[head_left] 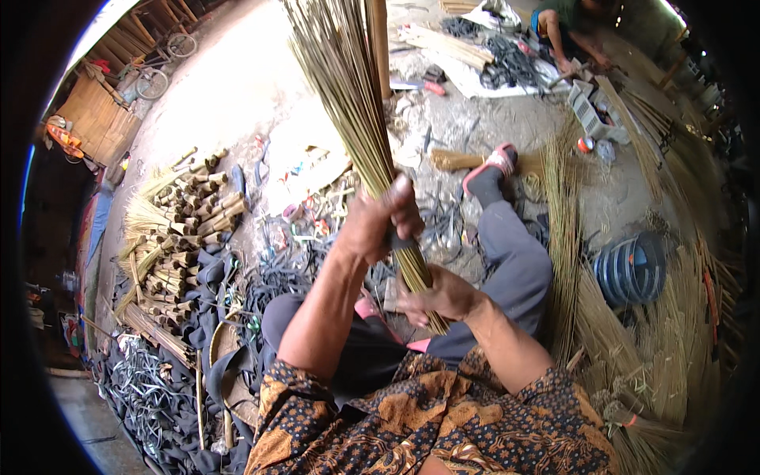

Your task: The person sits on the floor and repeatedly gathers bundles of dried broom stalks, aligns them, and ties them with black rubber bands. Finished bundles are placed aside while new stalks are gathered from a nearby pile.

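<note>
In front of me a long bundle of thin greenish-brown sticks stands tilted, its loose ends fanning out toward the far side. My left hand is closed around the bundle below its middle. My right hand wraps it lower down, close to the cut butt ends. Between the two hands a dark band circles the sticks, partly covered by my left fingers. My thumb on the left hand points up along the bundle.
Tied stick bundles are piled at left, above heaps of black strips. Long loose sticks lie right of my leg, beside a blue plastic basket. A grey crate stands far right, near another person at work.
</note>
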Demonstrator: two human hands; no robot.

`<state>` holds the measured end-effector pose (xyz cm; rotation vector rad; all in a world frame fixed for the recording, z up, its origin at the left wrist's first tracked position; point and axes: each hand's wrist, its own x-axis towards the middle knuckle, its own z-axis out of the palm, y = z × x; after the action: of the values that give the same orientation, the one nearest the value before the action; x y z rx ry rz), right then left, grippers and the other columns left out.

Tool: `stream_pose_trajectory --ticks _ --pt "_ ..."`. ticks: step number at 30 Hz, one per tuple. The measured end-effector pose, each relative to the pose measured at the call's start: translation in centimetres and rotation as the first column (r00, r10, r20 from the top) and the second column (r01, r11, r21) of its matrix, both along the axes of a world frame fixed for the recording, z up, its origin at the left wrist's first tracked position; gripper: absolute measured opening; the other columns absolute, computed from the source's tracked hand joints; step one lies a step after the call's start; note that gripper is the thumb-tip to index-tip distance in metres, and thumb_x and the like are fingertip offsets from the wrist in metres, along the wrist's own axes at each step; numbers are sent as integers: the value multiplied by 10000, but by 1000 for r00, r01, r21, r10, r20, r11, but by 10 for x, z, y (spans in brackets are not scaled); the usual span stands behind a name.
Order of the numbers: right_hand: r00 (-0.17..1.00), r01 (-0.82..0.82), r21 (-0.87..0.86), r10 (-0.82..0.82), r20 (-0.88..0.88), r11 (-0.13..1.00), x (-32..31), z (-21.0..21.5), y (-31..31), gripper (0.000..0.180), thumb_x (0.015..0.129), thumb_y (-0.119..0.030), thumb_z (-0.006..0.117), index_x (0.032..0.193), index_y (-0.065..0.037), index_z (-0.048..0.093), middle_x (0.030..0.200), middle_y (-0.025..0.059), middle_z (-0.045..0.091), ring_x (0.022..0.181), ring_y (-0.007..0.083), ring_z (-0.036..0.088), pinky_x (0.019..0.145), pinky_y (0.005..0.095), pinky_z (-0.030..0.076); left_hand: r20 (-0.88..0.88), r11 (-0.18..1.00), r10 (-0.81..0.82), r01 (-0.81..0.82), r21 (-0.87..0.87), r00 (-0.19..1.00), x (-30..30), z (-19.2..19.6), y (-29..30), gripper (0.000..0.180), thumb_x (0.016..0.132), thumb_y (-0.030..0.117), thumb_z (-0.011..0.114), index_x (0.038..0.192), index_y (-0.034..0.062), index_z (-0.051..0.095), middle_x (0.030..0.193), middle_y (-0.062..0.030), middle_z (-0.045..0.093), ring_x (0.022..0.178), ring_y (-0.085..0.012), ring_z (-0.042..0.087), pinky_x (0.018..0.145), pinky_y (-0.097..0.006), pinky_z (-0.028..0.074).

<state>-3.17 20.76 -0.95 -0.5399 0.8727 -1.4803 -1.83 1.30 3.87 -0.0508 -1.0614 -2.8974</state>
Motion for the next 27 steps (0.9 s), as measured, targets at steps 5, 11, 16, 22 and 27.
stream_pose_trajectory --ticks 5,11,16,22,27 --pt "983 68 -2 -68 -171 998 -10 -13 3 209 961 -161 770 1043 -35 624 817 15 643 725 114 640 666 300 530 52 970 169 -157 -184 984 1 -2 20 324 972 300 784 917 126 516 626 3 499 510 -126 526 503 -313 446" --pt "524 471 47 -236 -818 881 -3 -33 0 250 922 -228 814 947 -25 671 750 31 679 699 162 669 663 340 532 140 816 410 -294 -497 901 -5 -15 46 328 994 349 756 925 101 552 688 -2 569 583 -108 576 536 -263 486" --pt "995 -102 110 100 24 989 -20 -31 42 210 912 -141 817 923 -64 622 679 21 618 539 124 601 528 323 505 59 966 104 -87 -243 993 17 -17 52 321 965 333 785 990 83 585 749 -25 622 650 -170 644 658 -323 553" --pt "444 356 -45 -212 -871 933 -39 -52 69 982 860 -751 702 1453 12 528 1330 204 658 1203 312 663 980 463 569 113 812 433 -333 -479 894 10 1 25 344 1027 383 693 872 96 581 718 -29 567 634 -157 561 608 -317 478" --pt "395 761 118 -312 -864 638 -67 -63 146 785 998 -609 622 1497 -14 507 1337 216 659 1134 283 699 958 423 587 -57 637 502 -413 -651 863 16 -43 32 343 992 392 747 871 100 614 726 -24 612 646 -140 602 609 -309 492"
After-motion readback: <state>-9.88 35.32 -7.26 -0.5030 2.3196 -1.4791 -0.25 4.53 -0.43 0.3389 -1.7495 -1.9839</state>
